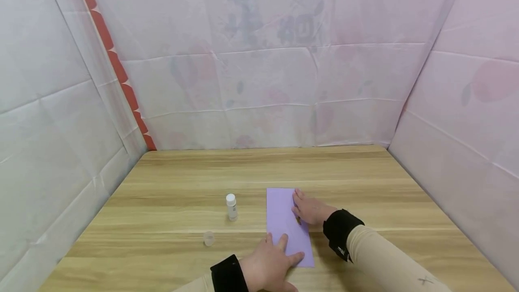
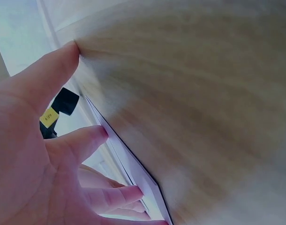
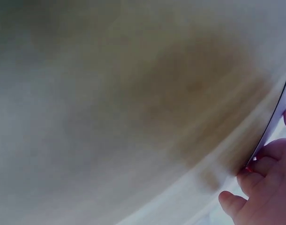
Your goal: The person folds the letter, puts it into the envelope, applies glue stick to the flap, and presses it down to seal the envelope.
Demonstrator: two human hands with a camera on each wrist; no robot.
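A folded lilac sheet of paper (image 1: pixel 284 217) lies flat on the wooden table (image 1: pixel 365 179), long side running away from me. My left hand (image 1: pixel 270 262) rests at its near end, with straight fingers pressing the paper down. My right hand (image 1: pixel 309 208) lies along the sheet's right edge, fingers flat on it. In the left wrist view the left hand (image 2: pixel 58 164) spreads its fingers beside the paper's thin edge (image 2: pixel 129 161). In the right wrist view the right hand (image 3: pixel 267 187) has its fingertips at the paper's edge (image 3: pixel 280 110).
A small clear bottle with a white top (image 1: pixel 231 206) stands left of the paper. Its clear cap (image 1: pixel 208 238) sits nearer to me. Pale cloth walls (image 1: pixel 259 80) close in the table on three sides.
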